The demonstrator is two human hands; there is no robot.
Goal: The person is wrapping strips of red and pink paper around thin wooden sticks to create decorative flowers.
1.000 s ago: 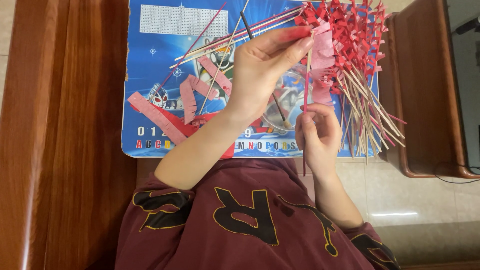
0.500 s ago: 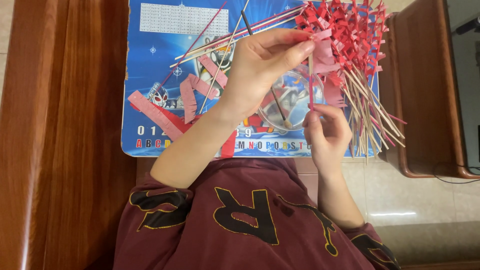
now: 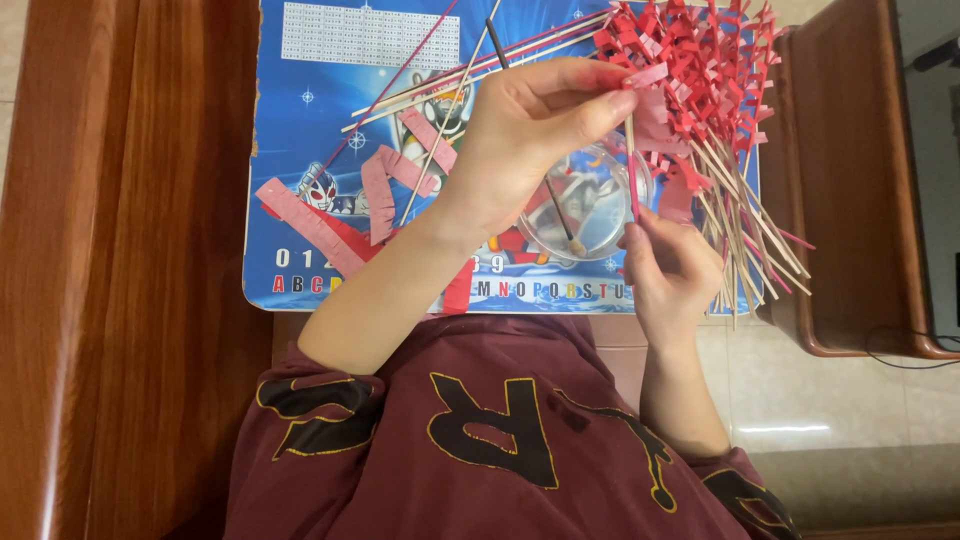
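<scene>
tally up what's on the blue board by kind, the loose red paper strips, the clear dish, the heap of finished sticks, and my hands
Loose red fringed strips: 3
Clear round dish: 1
Heap of red-wrapped sticks: 1; single sticks too tangled to count
Hands: 2, left hand and right hand, both on one stick
Total: 7

Blue printed board [image 3: 300,120]: red fringed paper strips [image 3: 310,220] left, thin sticks [image 3: 440,90] far, clear round dish [image 3: 590,205] centre, wrapped sticks [image 3: 730,120] right.

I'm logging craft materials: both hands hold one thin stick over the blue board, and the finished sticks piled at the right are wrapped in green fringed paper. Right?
Not quite. The head view shows the pile of finished sticks wrapped in red fringed paper, not green. The rest holds: left hand and right hand hold one thin stick over the blue board.
</scene>
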